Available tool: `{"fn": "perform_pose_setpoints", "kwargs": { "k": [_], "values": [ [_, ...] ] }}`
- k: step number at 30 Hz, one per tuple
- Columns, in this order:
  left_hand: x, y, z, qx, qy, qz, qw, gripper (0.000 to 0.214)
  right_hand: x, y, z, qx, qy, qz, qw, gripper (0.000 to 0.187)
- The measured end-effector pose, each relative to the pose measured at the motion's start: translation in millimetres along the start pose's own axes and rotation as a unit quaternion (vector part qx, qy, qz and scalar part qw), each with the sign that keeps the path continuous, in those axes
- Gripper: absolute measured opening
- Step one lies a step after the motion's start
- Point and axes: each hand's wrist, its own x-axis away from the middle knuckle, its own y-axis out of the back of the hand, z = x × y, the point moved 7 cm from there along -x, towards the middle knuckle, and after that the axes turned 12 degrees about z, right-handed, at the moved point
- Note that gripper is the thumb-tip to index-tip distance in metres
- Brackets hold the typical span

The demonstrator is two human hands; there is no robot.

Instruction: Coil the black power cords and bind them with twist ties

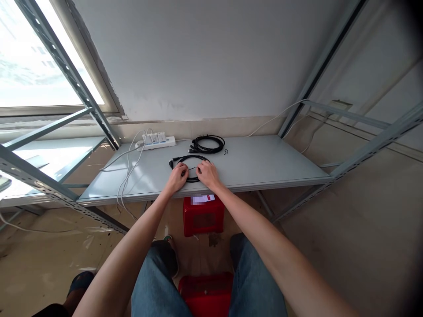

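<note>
A coiled black cable [188,159] lies on the grey shelf [264,163] near its front edge. My left hand [178,175] pinches the near left side of the coil, fingers closed. My right hand [207,172] grips the near right side, fingers curled over it. A thin tie seems to run between the two hands, too small to be sure. A second coiled black cable [208,144] lies farther back, untouched, with a small black clip [226,152] beside it.
A white power strip [155,141] with plugged adapters sits at the back left, its white cords [127,176] trailing over the shelf's front edge. Metal shelf posts [66,70] slant at both sides. A red stool [203,215] stands under the shelf, another between my knees.
</note>
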Motion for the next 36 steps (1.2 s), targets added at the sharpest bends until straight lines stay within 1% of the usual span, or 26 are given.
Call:
{"fn": "perform_pose_setpoints", "kwargs": {
  "k": [5, 11, 18, 23, 24, 26, 28, 30, 32, 33, 36],
  "values": [
    [-0.5, -2.3, -0.1, -0.001, -0.014, 0.009, 1.000, 0.023, -0.4, 4.0, -0.8, -0.008, -0.018, -0.008, 1.000, 0.025],
    [1.6, 1.1, -3.2, 0.007, 0.001, 0.015, 1.000, 0.020, 3.6, 9.6, -8.9, -0.044, -0.074, -0.021, 0.996, 0.023],
    [2.7, 3.1, -9.2, -0.001, -0.012, 0.022, 1.000, 0.021, -0.8, 3.6, -16.9, -0.080, -0.074, -0.030, 0.994, 0.024],
    [3.6, -2.8, -13.9, -0.005, -0.022, 0.056, 0.998, 0.017, -6.4, -2.8, -30.8, -0.171, -0.077, -0.040, 0.981, 0.022],
    [4.1, -4.3, -14.4, -0.005, -0.025, 0.065, 0.998, 0.016, -6.1, -2.6, -34.4, -0.191, -0.083, -0.049, 0.977, 0.022],
    [5.5, -7.7, -15.4, -0.008, -0.035, 0.087, 0.996, 0.022, -3.5, 0.7, -41.2, -0.217, -0.101, -0.081, 0.968, 0.023],
    [6.9, -11.1, -17.1, -0.015, -0.051, 0.109, 0.993, 0.028, 0.9, 7.0, -45.3, -0.211, -0.121, -0.125, 0.962, 0.023],
    [8.4, -13.2, -20.2, -0.031, -0.069, 0.123, 0.990, 0.028, 4.9, 13.5, -44.4, -0.183, -0.130, -0.157, 0.962, 0.022],
    [9.8, -13.6, -24.6, -0.058, -0.083, 0.123, 0.987, 0.026, 5.6, 16.7, -37.0, -0.152, -0.111, -0.157, 0.969, 0.020],
    [10.5, -13.1, -27.0, -0.075, -0.087, 0.118, 0.986, 0.025, 4.9, 17.1, -31.1, -0.135, -0.090, -0.147, 0.976, 0.019],
    [12.6, -10.6, -32.7, -0.135, -0.084, 0.096, 0.983, 0.023, 2.2, 12.8, -5.9, -0.077, 0.019, -0.085, 0.993, 0.018]
  ]
}}
